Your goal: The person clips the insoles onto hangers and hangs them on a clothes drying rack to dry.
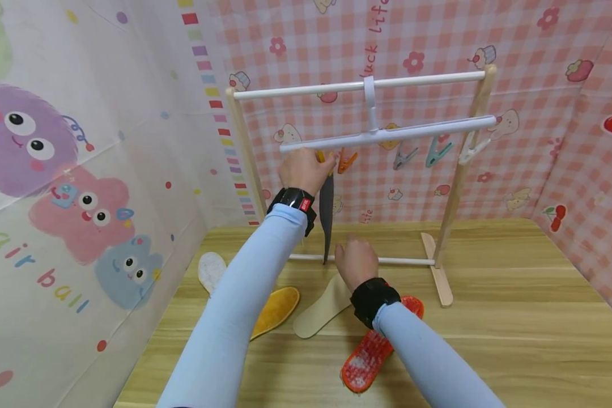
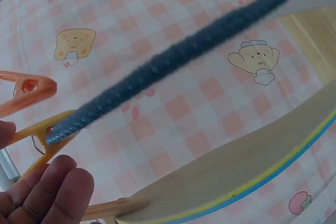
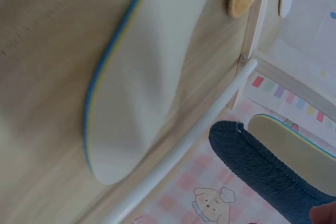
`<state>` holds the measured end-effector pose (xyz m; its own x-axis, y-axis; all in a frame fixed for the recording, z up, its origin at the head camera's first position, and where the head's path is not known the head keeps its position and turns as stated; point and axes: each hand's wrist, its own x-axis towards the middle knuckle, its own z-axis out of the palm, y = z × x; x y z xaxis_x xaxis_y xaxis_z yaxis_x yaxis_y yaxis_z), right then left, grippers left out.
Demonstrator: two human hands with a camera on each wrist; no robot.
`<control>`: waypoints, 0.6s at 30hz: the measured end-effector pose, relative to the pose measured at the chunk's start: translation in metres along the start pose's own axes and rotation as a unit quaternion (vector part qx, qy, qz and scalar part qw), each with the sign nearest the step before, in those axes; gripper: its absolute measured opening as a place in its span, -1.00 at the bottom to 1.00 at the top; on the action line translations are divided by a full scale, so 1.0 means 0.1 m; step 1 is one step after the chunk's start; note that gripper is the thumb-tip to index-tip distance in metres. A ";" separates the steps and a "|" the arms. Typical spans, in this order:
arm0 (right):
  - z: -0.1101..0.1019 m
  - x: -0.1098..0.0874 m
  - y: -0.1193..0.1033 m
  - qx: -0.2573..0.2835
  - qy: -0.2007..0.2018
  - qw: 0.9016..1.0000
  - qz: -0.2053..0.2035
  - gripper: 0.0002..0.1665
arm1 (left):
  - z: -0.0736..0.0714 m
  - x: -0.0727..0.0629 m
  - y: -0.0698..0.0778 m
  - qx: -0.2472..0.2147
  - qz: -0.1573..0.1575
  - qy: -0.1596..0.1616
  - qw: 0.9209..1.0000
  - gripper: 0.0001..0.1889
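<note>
My left hand [image 1: 306, 170] pinches a yellow clip [image 2: 58, 124] under the left part of the white hanger [image 1: 387, 135], thumb on one handle and fingers at the other. From this clip hangs a dark blue, fuzzy insole [image 1: 326, 212], seen nearly edge-on. Beside it hangs a beige insole with a blue and yellow edge [image 2: 226, 166], mostly hidden by my left arm in the head view. My right hand [image 1: 357, 260] is low, to the right of the dark insole's lower end, fingers loosely bent. One fingertip [image 3: 323, 213] overlaps that insole in the right wrist view.
Orange [image 1: 345, 161], grey [image 1: 404, 156], teal [image 1: 438, 152] and white clips [image 1: 473, 148] line the hanger, which hooks on a wood-and-white rack [image 1: 306, 89]. On the table lie white [image 1: 211, 269], yellow [image 1: 277, 309], beige [image 1: 318, 311] and red insoles [image 1: 369, 357].
</note>
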<state>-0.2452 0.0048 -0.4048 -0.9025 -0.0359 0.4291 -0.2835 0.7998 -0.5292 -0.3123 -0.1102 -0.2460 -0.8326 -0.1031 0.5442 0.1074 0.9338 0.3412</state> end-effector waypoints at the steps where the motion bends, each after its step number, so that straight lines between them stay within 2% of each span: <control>1: 0.00 -0.02 0.02 0.003 0.001 1.000 0.000 -0.55 | 0.00 0.00 0.00 0.000 0.001 0.000 1.000 -0.39; 10: -0.01 -0.14 0.19 -0.001 0.007 1.000 0.000 -0.60 | 0.02 0.01 -0.02 0.009 -0.007 0.004 1.000 -0.38; 18: -0.05 -0.19 0.29 0.002 0.011 1.000 0.017 -0.60 | 0.07 -0.01 -0.04 0.006 0.008 0.013 1.000 -0.44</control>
<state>-0.2346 0.0316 -0.4243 -0.9043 0.0034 0.4270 -0.2547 0.7984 -0.5456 -0.3159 -0.1117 -0.2530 -0.8167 -0.0959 0.5690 0.1148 0.9394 0.3231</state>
